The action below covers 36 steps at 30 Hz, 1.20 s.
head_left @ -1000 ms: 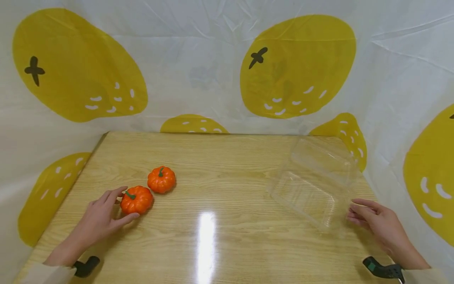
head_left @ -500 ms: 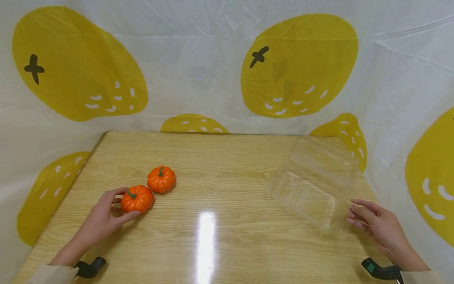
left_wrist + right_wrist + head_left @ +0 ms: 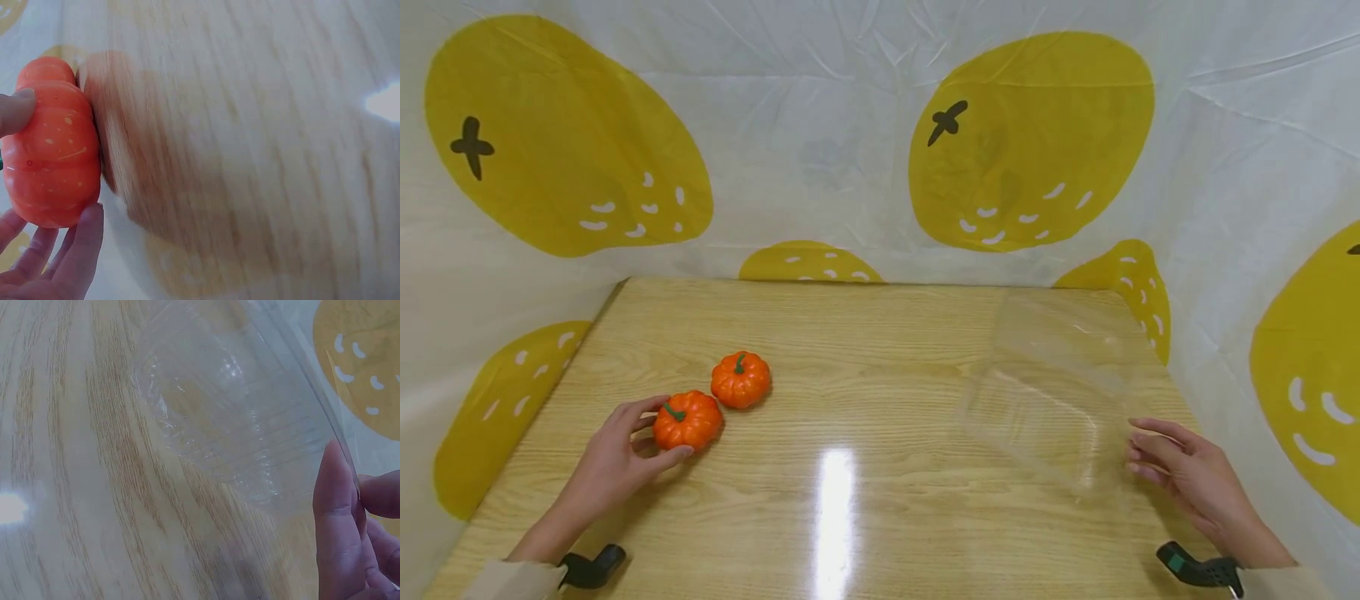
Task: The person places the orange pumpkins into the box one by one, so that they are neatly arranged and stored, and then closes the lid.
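Note:
My left hand (image 3: pixel 617 454) grips the nearer small orange pumpkin (image 3: pixel 688 422), which has a green stem. In the left wrist view the thumb lies on one side of the pumpkin (image 3: pixel 56 156) and the fingertips touch the opposite side. A second orange pumpkin (image 3: pixel 741 381) sits just behind it to the right. On the right, my right hand (image 3: pixel 1187 475) pinches the edge of a clear plastic clamshell container (image 3: pixel 1037 408) whose lid stands open at the back. The right wrist view shows thumb and fingers on either side of the container's rim (image 3: pixel 334 425).
Everything is on a wood-grain table (image 3: pixel 865 350) with a bright light reflection near its front. A white curtain (image 3: pixel 812 167) printed with big yellow fruit surrounds its back and sides. Black wrist mounts (image 3: pixel 593 567) sit on both wrists.
My left thumb and fingers have closed in on the nearer pumpkin. My right hand has moved slightly left, and the clear container has shifted left with it, now blurred.

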Tool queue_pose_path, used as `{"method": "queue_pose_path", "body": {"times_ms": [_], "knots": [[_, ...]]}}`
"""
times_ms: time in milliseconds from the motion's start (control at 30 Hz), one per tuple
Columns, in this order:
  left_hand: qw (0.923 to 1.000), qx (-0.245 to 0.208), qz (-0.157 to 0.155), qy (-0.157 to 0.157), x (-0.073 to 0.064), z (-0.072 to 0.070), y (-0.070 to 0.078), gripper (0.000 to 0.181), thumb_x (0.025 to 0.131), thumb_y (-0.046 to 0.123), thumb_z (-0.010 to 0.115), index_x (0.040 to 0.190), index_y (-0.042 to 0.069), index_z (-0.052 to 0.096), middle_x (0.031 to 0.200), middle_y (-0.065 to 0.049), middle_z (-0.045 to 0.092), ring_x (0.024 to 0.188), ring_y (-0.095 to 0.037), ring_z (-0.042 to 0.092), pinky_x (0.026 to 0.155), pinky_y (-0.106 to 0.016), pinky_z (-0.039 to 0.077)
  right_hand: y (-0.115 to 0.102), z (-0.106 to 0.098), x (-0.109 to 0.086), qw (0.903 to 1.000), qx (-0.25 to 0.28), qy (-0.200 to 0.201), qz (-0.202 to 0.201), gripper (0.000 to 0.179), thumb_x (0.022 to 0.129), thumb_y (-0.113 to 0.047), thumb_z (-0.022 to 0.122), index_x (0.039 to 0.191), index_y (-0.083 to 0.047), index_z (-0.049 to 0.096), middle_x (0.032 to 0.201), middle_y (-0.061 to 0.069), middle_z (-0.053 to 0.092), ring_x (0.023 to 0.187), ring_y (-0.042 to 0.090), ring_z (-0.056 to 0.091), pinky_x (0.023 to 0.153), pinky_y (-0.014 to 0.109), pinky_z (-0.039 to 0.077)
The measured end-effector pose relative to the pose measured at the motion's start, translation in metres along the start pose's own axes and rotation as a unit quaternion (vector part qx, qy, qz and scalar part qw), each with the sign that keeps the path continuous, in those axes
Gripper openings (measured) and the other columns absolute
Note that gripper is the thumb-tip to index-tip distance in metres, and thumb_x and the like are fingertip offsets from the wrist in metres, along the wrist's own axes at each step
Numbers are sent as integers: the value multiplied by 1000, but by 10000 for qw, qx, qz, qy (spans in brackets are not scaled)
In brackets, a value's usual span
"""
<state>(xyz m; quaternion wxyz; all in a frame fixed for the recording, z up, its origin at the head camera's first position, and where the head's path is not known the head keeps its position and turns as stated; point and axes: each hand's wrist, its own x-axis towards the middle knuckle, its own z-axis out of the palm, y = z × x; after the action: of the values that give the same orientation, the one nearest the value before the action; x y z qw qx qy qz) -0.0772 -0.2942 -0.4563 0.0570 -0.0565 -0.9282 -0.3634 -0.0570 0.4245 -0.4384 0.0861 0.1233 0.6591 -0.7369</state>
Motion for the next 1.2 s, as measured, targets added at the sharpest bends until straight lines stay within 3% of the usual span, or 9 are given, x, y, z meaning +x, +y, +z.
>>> {"method": "queue_pose_path", "body": {"times_ms": [133, 233, 367, 567, 700, 800, 1200], "knots": [[9999, -55, -116, 7, 0, -2, -2, 79, 78, 19, 92, 143, -2, 52, 130, -25, 52, 115, -51, 62, 77, -4, 53, 1, 5, 3, 9996, -260, 83, 0, 26, 105, -9, 58, 110, -28, 75, 93, -5, 78, 83, 10, 76, 72, 25, 65], [9996, -59, -267, -24, 0, -4, -3, 80, 79, 21, 92, 144, -3, 51, 132, -27, 51, 117, -53, 60, 79, -18, 63, 1, 10, 6, 9994, -329, 52, -18, 26, 105, -9, 59, 110, -28, 75, 94, -6, 78, 83, 10, 76, 72, 25, 65], [9993, 17, -384, -23, 0, -8, -2, 81, 80, 25, 91, 144, -2, 50, 134, -29, 51, 117, -52, 60, 80, -31, 65, 0, 16, 9, 9994, -315, -122, -54, 27, 106, -8, 57, 112, -28, 75, 96, -5, 78, 84, 10, 75, 73, 25, 65], [9994, -23, -310, 163, 4, -13, -1, 79, 81, 24, 91, 143, -3, 50, 136, -28, 51, 115, -48, 59, 78, -16, 62, 0, 27, 13, 9983, -309, -419, -268, 31, 106, -5, 54, 116, -25, 76, 99, -6, 78, 88, 7, 74, 75, 24, 65], [9993, -32, -289, 238, 7, -15, 1, 80, 81, 25, 90, 144, -3, 50, 138, -28, 51, 117, -48, 58, 76, 1, 51, -1, 35, 16, 9975, -426, -481, -296, 28, 106, -7, 56, 118, -24, 75, 100, -7, 78, 88, 7, 74, 75, 24, 65], [9992, -97, -287, 267, 10, -17, 3, 80, 81, 24, 91, 145, -3, 50, 138, -28, 51, 118, -49, 58, 76, 5, 45, -1, 40, 18, 9970, -530, -503, -274, 26, 106, -9, 58, 119, -23, 75, 100, -7, 78, 88, 7, 74, 75, 24, 65], [9991, -164, -80, 390, 19, -14, 23, 78, 80, 24, 91, 144, 0, 52, 134, -24, 53, 117, -46, 59, 77, 5, 45, -1, 67, 32, 9965, -542, -588, -242, 25, 104, -9, 61, 119, -22, 75, 98, -7, 78, 84, 6, 71, 70, 23, 64]]}}
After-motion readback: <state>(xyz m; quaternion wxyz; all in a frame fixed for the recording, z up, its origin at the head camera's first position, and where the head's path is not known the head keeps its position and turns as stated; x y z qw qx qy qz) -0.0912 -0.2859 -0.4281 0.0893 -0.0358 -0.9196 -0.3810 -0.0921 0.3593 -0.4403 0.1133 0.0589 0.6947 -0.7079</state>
